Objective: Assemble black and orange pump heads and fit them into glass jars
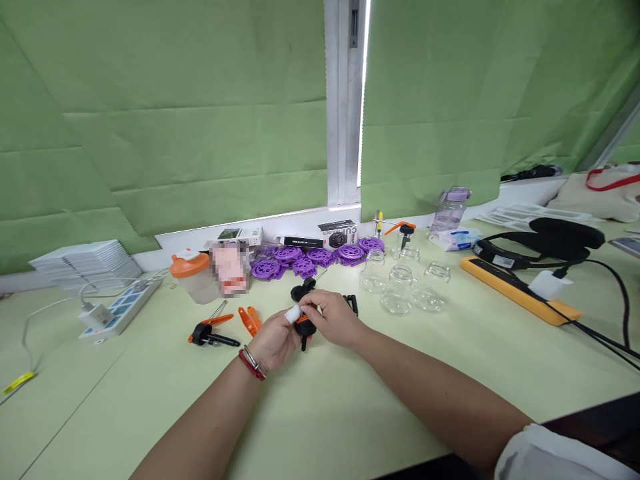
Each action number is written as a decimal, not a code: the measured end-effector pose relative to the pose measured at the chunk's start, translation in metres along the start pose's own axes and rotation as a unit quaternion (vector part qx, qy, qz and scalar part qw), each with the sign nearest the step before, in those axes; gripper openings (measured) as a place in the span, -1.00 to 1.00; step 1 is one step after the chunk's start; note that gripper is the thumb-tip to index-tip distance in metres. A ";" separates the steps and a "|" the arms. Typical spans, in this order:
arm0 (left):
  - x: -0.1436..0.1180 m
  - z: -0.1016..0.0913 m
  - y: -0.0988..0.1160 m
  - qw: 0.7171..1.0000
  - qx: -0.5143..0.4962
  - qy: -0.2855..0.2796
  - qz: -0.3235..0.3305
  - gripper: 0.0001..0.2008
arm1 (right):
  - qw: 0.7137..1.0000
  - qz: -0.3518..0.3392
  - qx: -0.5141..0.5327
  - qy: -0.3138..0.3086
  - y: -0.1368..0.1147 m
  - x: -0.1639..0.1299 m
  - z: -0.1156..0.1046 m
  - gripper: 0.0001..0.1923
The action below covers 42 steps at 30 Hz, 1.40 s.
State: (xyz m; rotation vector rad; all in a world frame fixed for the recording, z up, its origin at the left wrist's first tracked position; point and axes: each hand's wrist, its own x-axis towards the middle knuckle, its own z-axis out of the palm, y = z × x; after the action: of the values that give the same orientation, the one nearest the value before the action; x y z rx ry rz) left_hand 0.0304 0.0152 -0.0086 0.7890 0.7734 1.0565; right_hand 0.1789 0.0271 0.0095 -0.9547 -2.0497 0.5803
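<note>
Above the middle of the table, my left hand (277,341) holds a black round part (305,328) with a stem pointing down and an orange strip across it. White tape wraps my left thumb. My right hand (336,319) closes its fingertips on the top of the same part; the exact contact is hidden. Just beyond my hands lie a black knobbed piece (300,291) and another black piece (353,305), partly behind my right hand. To the left rest a black part with a long shaft (203,334) and orange handles (250,321).
Several clear glass jars (399,297) stand at right, near a yellow-orange power strip (520,291). Purple wheel-like plastic parts (305,261) are piled at the back. An orange-lidded cup (193,279) and a white power strip (123,309) stand left.
</note>
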 end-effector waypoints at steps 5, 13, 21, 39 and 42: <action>0.001 -0.003 0.004 1.000 -0.017 0.013 0.018 -0.83 | 0.994 -0.084 -0.057 -0.031 0.003 -0.003 -0.002 -0.69; -0.005 -0.002 0.010 0.999 0.004 -0.035 0.027 -0.73 | 0.984 -0.106 -0.124 -0.075 0.003 -0.006 -0.002 -0.67; -0.011 -0.003 0.017 0.971 0.221 -0.089 0.022 -0.65 | 0.972 -0.177 -0.079 -0.134 0.010 -0.003 -0.005 -0.69; 0.010 -0.024 0.017 0.978 0.129 0.146 0.075 -0.80 | 0.883 0.346 -0.312 -0.056 0.065 0.012 -0.053 -0.79; 0.012 -0.025 0.016 0.978 0.112 0.161 0.077 -0.83 | 0.878 0.357 -0.309 -0.074 0.072 0.009 -0.045 -0.77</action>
State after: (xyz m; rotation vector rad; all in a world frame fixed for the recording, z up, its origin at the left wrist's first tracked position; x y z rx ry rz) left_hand 0.0060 0.0355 -0.0090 0.8922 1.1360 1.2697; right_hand 0.2424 0.0819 -0.0075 -2.1545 -2.0098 0.3560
